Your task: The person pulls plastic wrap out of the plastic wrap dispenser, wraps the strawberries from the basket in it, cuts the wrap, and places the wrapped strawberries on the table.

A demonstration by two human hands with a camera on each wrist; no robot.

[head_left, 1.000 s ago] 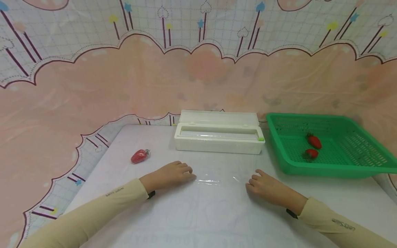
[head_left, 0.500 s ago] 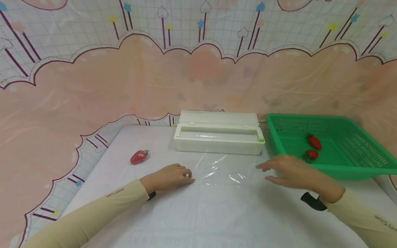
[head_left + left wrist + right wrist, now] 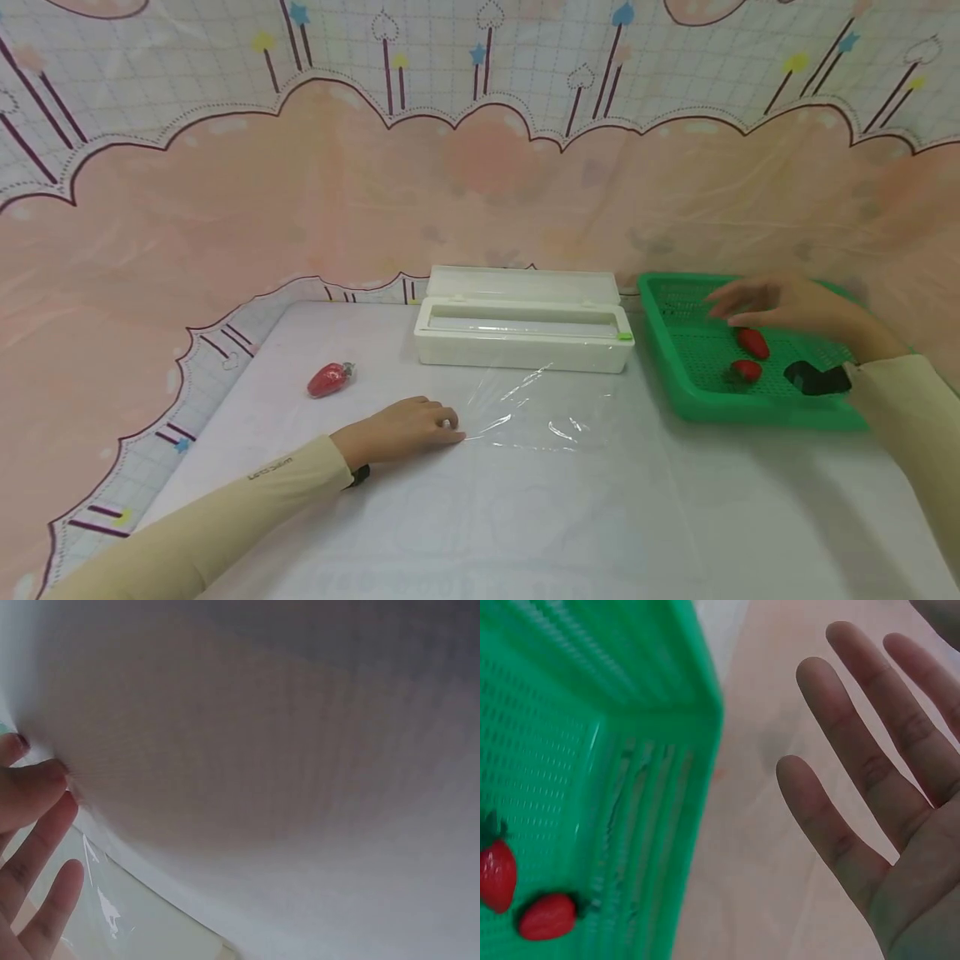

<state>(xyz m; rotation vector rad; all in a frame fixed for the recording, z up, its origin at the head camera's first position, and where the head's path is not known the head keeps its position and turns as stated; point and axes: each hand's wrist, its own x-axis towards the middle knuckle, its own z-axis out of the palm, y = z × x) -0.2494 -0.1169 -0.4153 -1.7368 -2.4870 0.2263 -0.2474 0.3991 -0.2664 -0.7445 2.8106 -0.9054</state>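
Observation:
My left hand is low over the white table, pinching the near left corner of a sheet of clear plastic wrap between thumb and forefinger. Creases fan out from those fingertips, and the sheet runs back to the white wrap dispenser, whose lid stands up. In the left wrist view, thumb and forefinger meet at the film's edge. Over the green basket hovers my right hand, fingers spread and holding nothing. Two strawberries lie in the basket under it; the right wrist view shows them too.
A strawberry with a shiny film around it lies on the table at the left. Close to the dispenser's right end is a small green slider. A patterned cloth hangs behind the table.
My right hand has left the film's right side and moved right and back, up over the basket. The left hand stays at its corner, and the sheet shows more creases.

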